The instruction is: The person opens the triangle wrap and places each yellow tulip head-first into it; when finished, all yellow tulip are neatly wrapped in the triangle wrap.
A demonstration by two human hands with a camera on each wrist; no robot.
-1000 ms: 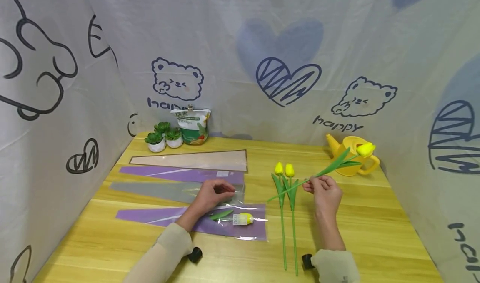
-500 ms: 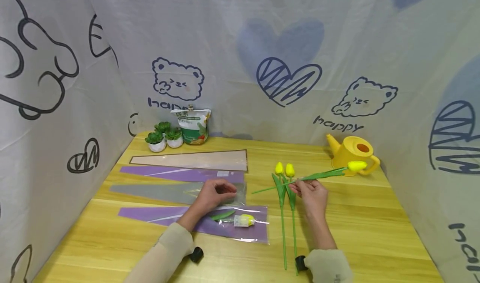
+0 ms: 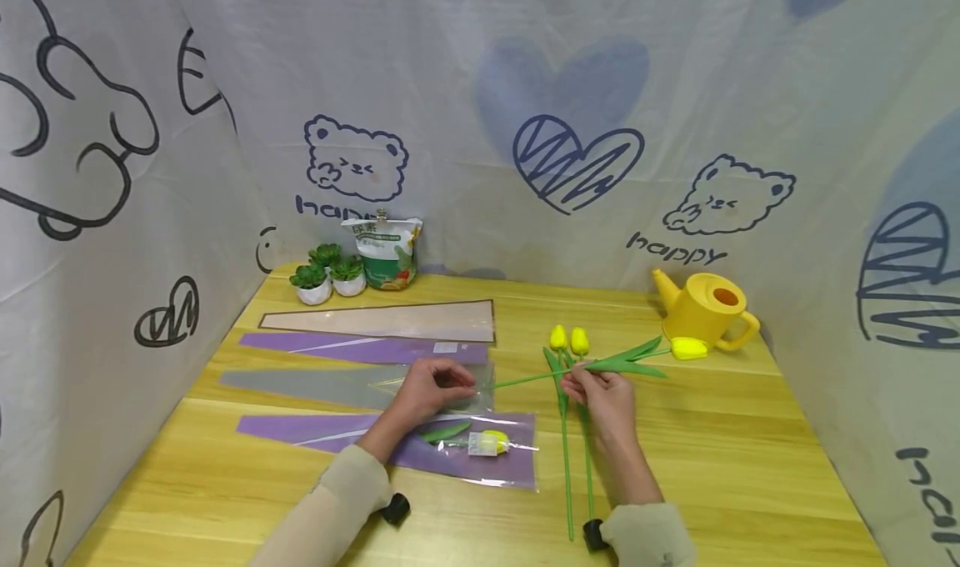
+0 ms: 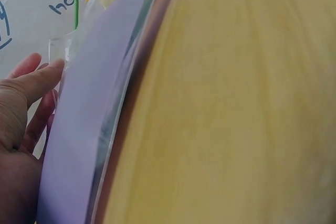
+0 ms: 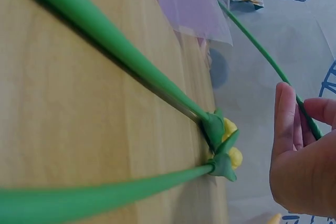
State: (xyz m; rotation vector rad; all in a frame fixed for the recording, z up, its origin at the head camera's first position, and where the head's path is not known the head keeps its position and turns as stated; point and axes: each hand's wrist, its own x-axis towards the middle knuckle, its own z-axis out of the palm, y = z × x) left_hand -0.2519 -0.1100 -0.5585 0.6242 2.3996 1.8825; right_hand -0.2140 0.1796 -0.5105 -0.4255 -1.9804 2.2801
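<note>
From where I stand, white cloth [image 3: 465, 92] with inked bears and hearts drapes the top and both sides, loosely creased. Below it spreads the table [image 3: 750, 450], yellow wood grain running broad between the right forearm and its right edge. Tapered plastic bags lie left of centre, wide ends facing right: the nearest, a shiny purple bag [image 3: 450, 463], has a yellow tulip inside; just behind it is a grey bag [image 3: 300, 379] with a clear film mouth. Two tulips [image 3: 561, 388] lie at centre right, blooms toward the top. The held tulip [image 3: 615, 365] crosses above their leaves, its long axis nearly level, bloom right and slightly raised, stem end leftward at the grey bag's mouth; I can't tell whether it is inside. A smooth, rounded watering can [image 3: 697, 310] stands beyond its bloom. The right hand [image 3: 609, 404] pinches its slim green stem; the left hand [image 3: 426, 392], well apart, grips the film.
</note>
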